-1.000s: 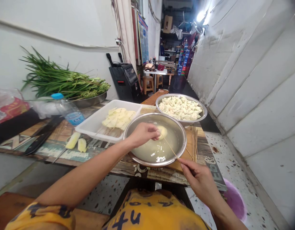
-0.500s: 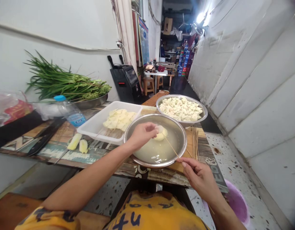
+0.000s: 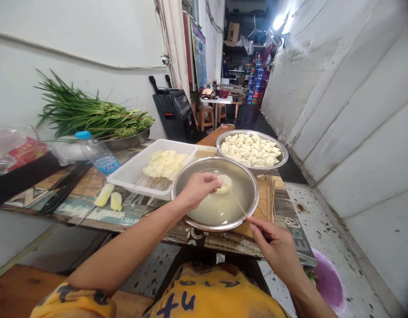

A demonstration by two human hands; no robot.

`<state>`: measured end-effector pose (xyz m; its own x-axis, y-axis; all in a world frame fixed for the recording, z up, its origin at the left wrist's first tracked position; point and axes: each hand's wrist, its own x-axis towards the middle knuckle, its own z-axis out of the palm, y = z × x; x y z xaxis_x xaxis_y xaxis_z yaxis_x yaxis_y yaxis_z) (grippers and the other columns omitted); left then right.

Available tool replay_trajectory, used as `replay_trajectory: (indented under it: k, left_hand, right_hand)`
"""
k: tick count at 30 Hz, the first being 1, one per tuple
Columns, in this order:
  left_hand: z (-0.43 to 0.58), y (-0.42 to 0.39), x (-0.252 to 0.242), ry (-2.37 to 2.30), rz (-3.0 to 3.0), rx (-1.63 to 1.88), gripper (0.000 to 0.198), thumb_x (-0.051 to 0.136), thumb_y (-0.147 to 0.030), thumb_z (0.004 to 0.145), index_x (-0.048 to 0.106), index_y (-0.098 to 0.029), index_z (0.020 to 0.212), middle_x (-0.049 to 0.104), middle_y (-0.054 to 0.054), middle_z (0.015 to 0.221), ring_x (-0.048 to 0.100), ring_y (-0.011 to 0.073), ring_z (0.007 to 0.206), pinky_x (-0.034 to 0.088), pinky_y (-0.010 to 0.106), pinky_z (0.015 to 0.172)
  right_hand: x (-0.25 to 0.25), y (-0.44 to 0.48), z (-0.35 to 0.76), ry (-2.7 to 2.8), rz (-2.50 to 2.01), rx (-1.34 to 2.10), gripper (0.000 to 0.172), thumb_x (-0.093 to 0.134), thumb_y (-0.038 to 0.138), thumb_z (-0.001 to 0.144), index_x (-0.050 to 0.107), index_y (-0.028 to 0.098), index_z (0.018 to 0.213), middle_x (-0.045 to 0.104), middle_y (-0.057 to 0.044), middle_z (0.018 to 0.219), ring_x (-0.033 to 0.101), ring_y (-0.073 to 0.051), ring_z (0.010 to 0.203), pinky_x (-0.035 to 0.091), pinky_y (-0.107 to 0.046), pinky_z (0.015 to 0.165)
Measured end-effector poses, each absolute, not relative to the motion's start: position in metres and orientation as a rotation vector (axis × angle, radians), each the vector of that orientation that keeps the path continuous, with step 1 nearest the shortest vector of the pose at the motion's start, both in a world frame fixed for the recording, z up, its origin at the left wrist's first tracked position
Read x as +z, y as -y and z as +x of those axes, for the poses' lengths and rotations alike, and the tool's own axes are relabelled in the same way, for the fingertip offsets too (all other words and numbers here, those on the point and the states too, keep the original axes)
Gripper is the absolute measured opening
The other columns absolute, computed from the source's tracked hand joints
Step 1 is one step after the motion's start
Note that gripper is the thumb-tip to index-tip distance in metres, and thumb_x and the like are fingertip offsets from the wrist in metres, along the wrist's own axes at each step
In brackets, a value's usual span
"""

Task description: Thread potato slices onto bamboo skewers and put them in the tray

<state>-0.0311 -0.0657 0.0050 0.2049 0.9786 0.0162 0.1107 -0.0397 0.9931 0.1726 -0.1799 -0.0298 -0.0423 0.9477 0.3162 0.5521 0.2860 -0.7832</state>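
Over a steel basin (image 3: 246, 179) of cloudy water, my left hand (image 3: 200, 189) pinches a thin pale slice (image 3: 226, 180) that looks like potato. My right hand (image 3: 274, 240) grips a bamboo skewer (image 3: 238, 202) near its lower end, at the basin's right rim. The skewer's far tip reaches the slice by my left fingertips; whether it has pierced the slice I cannot tell. To the left, a white plastic tray (image 3: 124, 182) holds skewered pale slices (image 3: 164, 163). Loose bamboo skewers (image 3: 271, 198) lie just right of the basin.
Behind the basin stands a steel bowl of cauliflower pieces (image 3: 250, 150). A water bottle (image 3: 102, 157), two yellowish vegetable pieces (image 3: 116, 201), a black-handled knife (image 3: 54, 198) and a bowl of green stalks (image 3: 97, 117) occupy the left. A purple bucket (image 3: 333, 282) sits on the floor at right.
The slice between my left fingers sits at a slightly different angle against the skewer tip. My right hand has stayed almost in place, still on the skewer.
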Motion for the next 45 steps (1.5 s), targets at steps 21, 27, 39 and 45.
replay_trajectory:
  k: [21,27,39,45]
  left_hand:
    - [-0.030,0.072,0.018,-0.836,0.820,0.803,0.017,0.073,-0.019,0.061,0.060,-0.007,0.060,0.058,0.005,0.063,0.046,0.0031,0.050,0.035,0.017,0.048]
    - [-0.012,0.080,0.008,-0.916,0.991,0.856,0.020,0.074,-0.025,0.060,0.062,-0.009,0.060,0.060,0.004,0.062,0.047,0.0044,0.050,0.036,0.019,0.051]
    - [-0.008,0.091,0.011,-0.856,0.893,1.032,0.022,0.074,-0.027,0.062,0.066,-0.009,0.070,0.061,0.005,0.067,0.052,0.0067,0.059,0.040,0.021,0.058]
    - [-0.016,0.083,0.016,-0.901,0.897,1.076,0.021,0.074,-0.027,0.061,0.065,-0.009,0.066,0.060,0.003,0.064,0.048,0.0042,0.054,0.040,0.020,0.055]
  right_hand:
    - [-0.035,0.183,0.175,1.278,-1.212,1.342,0.036,0.060,0.044,0.079,0.065,0.012,0.093,0.036,0.007,0.047,0.030,-0.006,0.041,0.020,-0.019,0.038]
    - [-0.032,0.176,0.167,1.240,-1.244,1.339,0.039,0.056,0.046,0.081,0.062,0.012,0.098,0.034,0.008,0.047,0.027,-0.005,0.039,0.019,-0.018,0.037]
    - [-0.044,0.175,0.174,1.315,-1.222,1.193,0.036,0.053,0.042,0.084,0.063,0.012,0.102,0.038,0.006,0.050,0.032,-0.006,0.039,0.024,-0.019,0.035]
    - [-0.049,0.180,0.185,1.503,-1.272,1.011,0.032,0.053,0.038,0.084,0.069,0.014,0.097,0.045,0.002,0.052,0.040,-0.010,0.044,0.034,-0.021,0.040]
